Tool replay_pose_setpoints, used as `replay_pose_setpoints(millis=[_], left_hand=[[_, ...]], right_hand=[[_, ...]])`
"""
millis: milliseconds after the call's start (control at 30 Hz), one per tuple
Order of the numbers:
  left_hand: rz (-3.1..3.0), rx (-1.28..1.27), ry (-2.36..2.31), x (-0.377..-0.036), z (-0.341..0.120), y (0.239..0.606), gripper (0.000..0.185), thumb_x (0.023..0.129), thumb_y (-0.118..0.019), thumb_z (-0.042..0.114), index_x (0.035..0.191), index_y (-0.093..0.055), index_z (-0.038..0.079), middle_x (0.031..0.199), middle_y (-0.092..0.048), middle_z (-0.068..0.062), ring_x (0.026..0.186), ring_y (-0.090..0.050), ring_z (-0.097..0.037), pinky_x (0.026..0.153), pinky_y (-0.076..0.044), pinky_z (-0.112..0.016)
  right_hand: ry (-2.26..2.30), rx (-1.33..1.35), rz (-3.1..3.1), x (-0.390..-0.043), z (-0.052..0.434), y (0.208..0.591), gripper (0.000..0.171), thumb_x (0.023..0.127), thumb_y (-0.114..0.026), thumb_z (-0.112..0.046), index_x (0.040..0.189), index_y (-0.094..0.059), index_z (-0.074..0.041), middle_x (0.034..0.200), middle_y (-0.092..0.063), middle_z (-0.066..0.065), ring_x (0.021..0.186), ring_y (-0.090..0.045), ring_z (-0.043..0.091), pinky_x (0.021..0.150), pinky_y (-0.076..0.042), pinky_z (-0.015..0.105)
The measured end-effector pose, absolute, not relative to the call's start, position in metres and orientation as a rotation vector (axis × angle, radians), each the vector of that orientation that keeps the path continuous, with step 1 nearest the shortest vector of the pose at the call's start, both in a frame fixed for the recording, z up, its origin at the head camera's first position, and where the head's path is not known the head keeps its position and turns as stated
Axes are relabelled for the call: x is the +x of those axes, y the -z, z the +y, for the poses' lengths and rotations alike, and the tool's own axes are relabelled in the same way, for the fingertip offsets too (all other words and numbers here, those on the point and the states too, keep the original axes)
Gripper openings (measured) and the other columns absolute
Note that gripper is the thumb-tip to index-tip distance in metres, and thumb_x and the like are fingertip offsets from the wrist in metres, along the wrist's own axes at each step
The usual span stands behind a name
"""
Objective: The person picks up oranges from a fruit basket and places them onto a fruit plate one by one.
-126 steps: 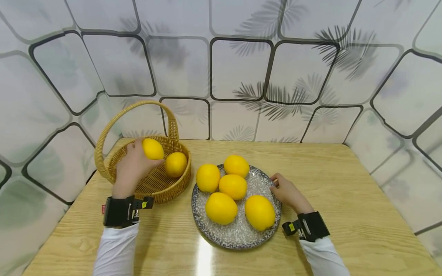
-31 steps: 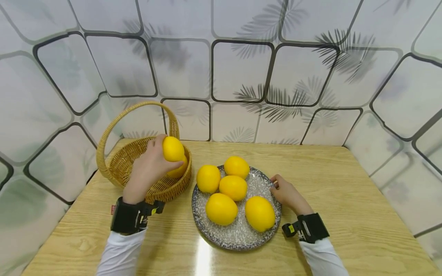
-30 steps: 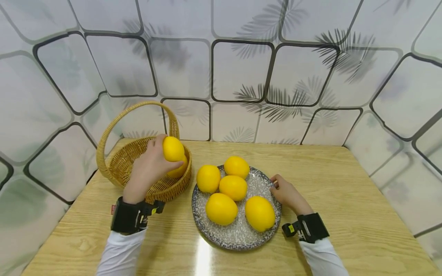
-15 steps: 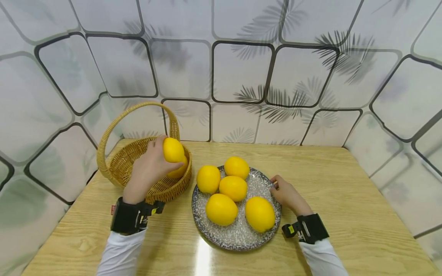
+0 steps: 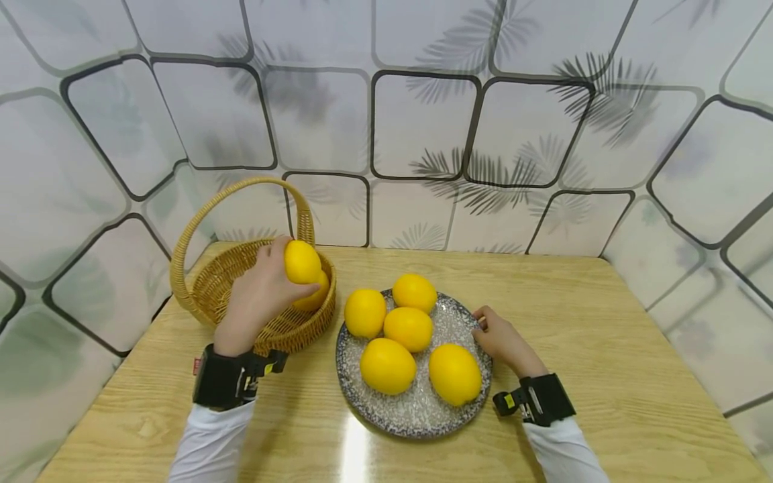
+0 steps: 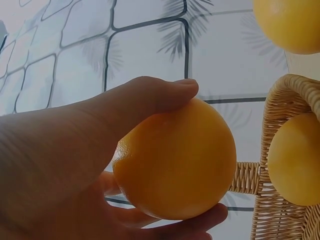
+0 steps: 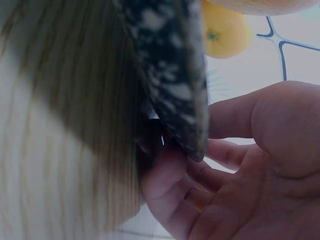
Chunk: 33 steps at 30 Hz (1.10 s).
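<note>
My left hand (image 5: 260, 292) grips a round yellow-orange orange (image 5: 303, 262) above the right side of the wicker basket (image 5: 304, 335). In the left wrist view, the thumb lies over the top of the held orange (image 6: 175, 162) and fingers curl beneath it. Another orange (image 5: 315, 295) rests inside the basket, partly hidden behind the held one. My right hand (image 5: 504, 339) pinches the right rim of a speckled grey plate (image 5: 417, 419). In the right wrist view, the thumb is above the plate's edge (image 7: 185, 95) and fingers are curled below it. Several oranges (image 5: 388, 366) lie on the plate.
The basket's tall arched handle (image 5: 223, 194) rises over the left forearm side. Both basket and plate stand on a wooden table (image 5: 592, 315), the plate to the basket's right. A patterned wall covering (image 5: 417, 127) encloses the back and sides.
Compared with about four seconds ago, my left hand has carried the orange rightward, over the other orange in the basket. Over the last second both hands stay nearly still.
</note>
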<state>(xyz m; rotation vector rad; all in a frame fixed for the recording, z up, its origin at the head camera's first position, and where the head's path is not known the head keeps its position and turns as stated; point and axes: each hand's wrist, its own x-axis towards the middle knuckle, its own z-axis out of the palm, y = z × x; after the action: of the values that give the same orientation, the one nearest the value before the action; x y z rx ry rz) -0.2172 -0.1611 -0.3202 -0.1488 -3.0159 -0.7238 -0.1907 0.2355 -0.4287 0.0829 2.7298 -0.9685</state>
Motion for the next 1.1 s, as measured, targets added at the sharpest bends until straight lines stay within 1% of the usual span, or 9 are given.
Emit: replay_pose_setpoints(millis=[133,267,533,800,933,1033,1100], left_hand=[[-3.026,-0.152,0.726,-0.218,-0.159,0.320,0.099,0.084,-0.076,0.048,0.157,-0.025,0.005,0.144,-0.044,-0.031,0.108,-0.065,-0.046,0.078,-0.055,-0.058],[-3.021,-0.169,0.730,-0.218,-0.155,0.320,0.098,0.084,-0.076,0.048,0.157,-0.027,0.005,0.142,-0.045,-0.031,0.108,-0.065,-0.046,0.079,-0.055,-0.059],[-3.013,-0.203,0.720,-0.215,-0.144,0.320,0.097,0.084,-0.076,0.047,0.157,-0.027,0.006,0.145,-0.044,-0.029,0.110,-0.065,-0.047,0.085,-0.054,-0.062],[-3.013,-0.269,0.721,-0.213,-0.131,0.325,0.096,0.084,-0.077,0.046,0.156,-0.029,0.005,0.142,-0.046,-0.029,0.100,-0.068,-0.043,0.075,-0.057,-0.055],[-3.000,-0.319,0.704,-0.213,-0.123,0.328,0.093,0.084,-0.078,0.046,0.154,-0.033,0.005,0.138,-0.049,-0.028,0.095,-0.069,-0.040,0.071,-0.058,-0.052],[-2.988,-0.354,0.703,-0.210,-0.116,0.330,0.092,0.083,-0.079,0.044,0.154,-0.035,0.006,0.138,-0.051,-0.027,0.093,-0.069,-0.038,0.071,-0.058,-0.051],[-2.990,-0.374,0.696,-0.208,-0.111,0.332,0.094,0.082,-0.080,0.045,0.155,-0.034,0.007,0.141,-0.050,-0.027,0.097,-0.068,-0.038,0.073,-0.058,-0.051]], right_hand=[[0.973,0.087,2.727,-0.191,0.236,0.430,0.039,0.102,-0.051,-0.012,0.137,-0.045,0.004,0.117,-0.061,0.026,0.091,-0.057,0.028,0.073,-0.048,0.034],[0.981,0.092,2.721,-0.192,0.236,0.430,0.039,0.102,-0.050,-0.011,0.137,-0.044,0.004,0.116,-0.061,0.026,0.091,-0.057,0.028,0.072,-0.048,0.034],[0.955,0.060,2.758,-0.192,0.236,0.430,0.038,0.101,-0.051,-0.012,0.135,-0.046,0.005,0.122,-0.062,0.030,0.103,-0.062,0.035,0.082,-0.054,0.045],[0.951,0.064,2.743,-0.191,0.237,0.431,0.039,0.102,-0.051,-0.012,0.136,-0.046,0.004,0.123,-0.061,0.029,0.102,-0.061,0.034,0.081,-0.053,0.043],[0.956,0.073,2.737,-0.191,0.237,0.431,0.039,0.102,-0.051,-0.012,0.136,-0.046,0.004,0.124,-0.061,0.029,0.103,-0.061,0.034,0.082,-0.053,0.044],[0.959,0.075,2.735,-0.191,0.237,0.431,0.039,0.102,-0.051,-0.012,0.136,-0.046,0.004,0.124,-0.061,0.029,0.103,-0.061,0.034,0.082,-0.053,0.044],[0.959,0.077,2.736,-0.191,0.236,0.431,0.039,0.102,-0.051,-0.012,0.136,-0.046,0.004,0.123,-0.061,0.028,0.103,-0.061,0.034,0.082,-0.053,0.044]])
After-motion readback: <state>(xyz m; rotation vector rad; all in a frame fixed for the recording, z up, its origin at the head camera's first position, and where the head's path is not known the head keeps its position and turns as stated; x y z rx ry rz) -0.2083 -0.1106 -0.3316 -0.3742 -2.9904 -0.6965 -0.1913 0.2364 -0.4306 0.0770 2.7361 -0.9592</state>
